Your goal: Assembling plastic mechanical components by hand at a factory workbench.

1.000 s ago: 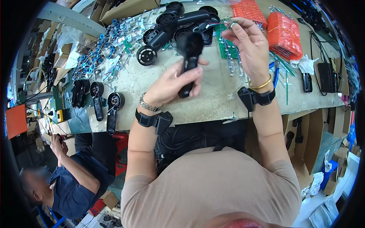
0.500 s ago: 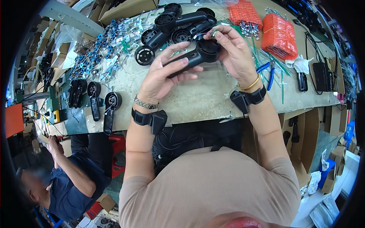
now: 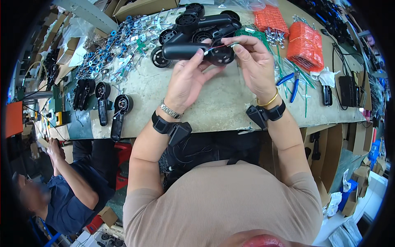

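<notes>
My left hand [image 3: 190, 80] is closed around a black handheld fan housing [image 3: 183, 50], thumb on the near side and the other fingers partly hidden behind it. The handle points left, and the round head [image 3: 222, 55] lies to the right, by my right hand. Between thumb and forefinger, my right hand [image 3: 257, 61] pinches a small green circuit board [image 3: 234, 44] just above that head. Thin red and dark wires [image 3: 218, 47] run left from the board to a small white connector [image 3: 206, 52] near my left thumb.
Behind my hands lies a pile of black fan housings [image 3: 187, 20]. Small wired parts [image 3: 105, 53] spread to its left. Red bubble-wrapped bundles [image 3: 305, 45] and blue-handled cutters [image 3: 294, 86] are at right. Assembled fan bodies [image 3: 122, 107] lie front left; a co-worker [image 3: 74, 193] sits beyond.
The housing has turned so its handle points left, roughly level, instead of down-left. My left hand has shifted its hold towards the head end. The right hand still pinches the circuit board.
</notes>
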A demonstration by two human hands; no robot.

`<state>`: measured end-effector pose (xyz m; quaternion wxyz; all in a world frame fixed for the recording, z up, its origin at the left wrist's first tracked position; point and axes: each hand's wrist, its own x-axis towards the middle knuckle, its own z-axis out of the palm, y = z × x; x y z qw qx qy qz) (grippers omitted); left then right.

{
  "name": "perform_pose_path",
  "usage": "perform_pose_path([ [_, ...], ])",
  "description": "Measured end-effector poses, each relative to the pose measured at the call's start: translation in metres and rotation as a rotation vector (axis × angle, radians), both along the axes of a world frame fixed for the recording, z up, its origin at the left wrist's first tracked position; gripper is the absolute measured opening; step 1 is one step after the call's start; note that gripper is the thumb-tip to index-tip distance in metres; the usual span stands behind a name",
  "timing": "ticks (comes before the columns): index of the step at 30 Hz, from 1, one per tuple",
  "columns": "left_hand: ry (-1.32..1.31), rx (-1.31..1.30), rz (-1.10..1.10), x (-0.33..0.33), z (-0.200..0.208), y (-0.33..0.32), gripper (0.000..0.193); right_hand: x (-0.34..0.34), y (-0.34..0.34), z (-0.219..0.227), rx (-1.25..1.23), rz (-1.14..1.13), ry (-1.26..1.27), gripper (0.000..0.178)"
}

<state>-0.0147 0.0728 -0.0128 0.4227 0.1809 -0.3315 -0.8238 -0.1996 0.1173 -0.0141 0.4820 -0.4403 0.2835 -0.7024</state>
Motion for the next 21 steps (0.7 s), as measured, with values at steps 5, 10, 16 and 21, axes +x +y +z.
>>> perform_pose_path([
  [5, 0.027, -0.026, 0.044, 0.0046, -0.0001, -0.0071, 0.04, -0.0053, 0.0061, 0.0067, -0.134, -0.281, 0.347, 0.019],
  [10, -0.041, -0.094, 0.15, 0.0031, -0.0027, -0.0067, 0.039, -0.0094, 0.0084, 0.006, -0.187, -0.384, 0.55, 0.022],
  [16, -0.05, -0.103, 0.187, 0.0049, -0.0034, -0.0084, 0.038, -0.0087, 0.0083, 0.0059, -0.226, -0.473, 0.767, 0.022],
  [21, -0.087, -0.147, 0.231, 0.0037, -0.0069, -0.0076, 0.036, -0.008, 0.0076, 0.0072, -0.235, -0.557, 0.82, 0.02],
])
